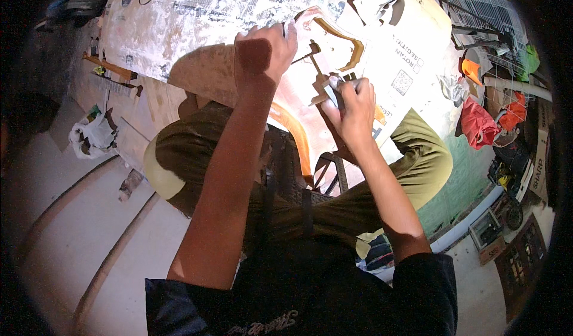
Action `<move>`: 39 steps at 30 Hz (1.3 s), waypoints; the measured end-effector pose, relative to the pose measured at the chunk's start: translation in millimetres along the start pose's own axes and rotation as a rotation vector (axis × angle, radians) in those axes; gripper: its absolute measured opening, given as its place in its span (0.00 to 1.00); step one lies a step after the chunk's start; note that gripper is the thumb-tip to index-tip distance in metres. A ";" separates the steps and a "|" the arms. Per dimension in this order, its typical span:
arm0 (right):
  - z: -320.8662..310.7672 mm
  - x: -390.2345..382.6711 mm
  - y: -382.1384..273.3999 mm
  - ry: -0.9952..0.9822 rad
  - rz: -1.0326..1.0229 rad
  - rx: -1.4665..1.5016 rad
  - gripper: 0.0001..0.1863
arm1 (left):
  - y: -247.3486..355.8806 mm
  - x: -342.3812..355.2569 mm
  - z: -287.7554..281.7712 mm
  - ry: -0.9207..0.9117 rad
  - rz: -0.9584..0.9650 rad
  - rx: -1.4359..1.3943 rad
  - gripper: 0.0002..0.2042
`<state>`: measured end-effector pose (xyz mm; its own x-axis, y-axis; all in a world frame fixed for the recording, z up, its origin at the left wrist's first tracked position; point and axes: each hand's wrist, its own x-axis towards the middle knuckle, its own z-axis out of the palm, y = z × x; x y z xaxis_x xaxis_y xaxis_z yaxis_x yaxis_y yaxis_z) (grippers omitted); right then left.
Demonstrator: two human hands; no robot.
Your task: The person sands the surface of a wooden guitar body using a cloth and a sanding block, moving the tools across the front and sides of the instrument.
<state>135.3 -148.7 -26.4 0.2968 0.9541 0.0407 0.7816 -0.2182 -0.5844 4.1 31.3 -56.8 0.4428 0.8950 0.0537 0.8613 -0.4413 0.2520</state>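
An electric guitar body [291, 91], pinkish on its face with an orange-brown bevelled edge and cut-out cavities, lies across the work surface in front of my crossed legs. My left hand [265, 52] is closed on its far left edge, thumb toward the face. Over the cavities near the body's middle, my right hand [355, 102] pinches a small, flat grey-white piece [332, 94] against the face. That piece looks like folded sandpaper or a thin block, but the fingers cover most of it.
A dust-whitened cardboard sheet [209, 7] lies beneath the guitar body, with torn white pieces [379, 4] at its far right. A white plastic bag [94, 134] is on the left. Red cloth [477, 123], wire racks [486, 13] and clutter line the right.
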 end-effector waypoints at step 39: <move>18.4 77.5 -13.8 0.136 -0.055 -0.047 0.20 | 3.3 1.4 8.0 0.012 0.047 -0.041 0.21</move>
<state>137.4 -67.9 -30.1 0.3219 0.9290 0.1826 0.8225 -0.1789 -0.5398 9.6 30.6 -63.6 0.4798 0.8739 0.0775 0.8285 -0.4804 0.2878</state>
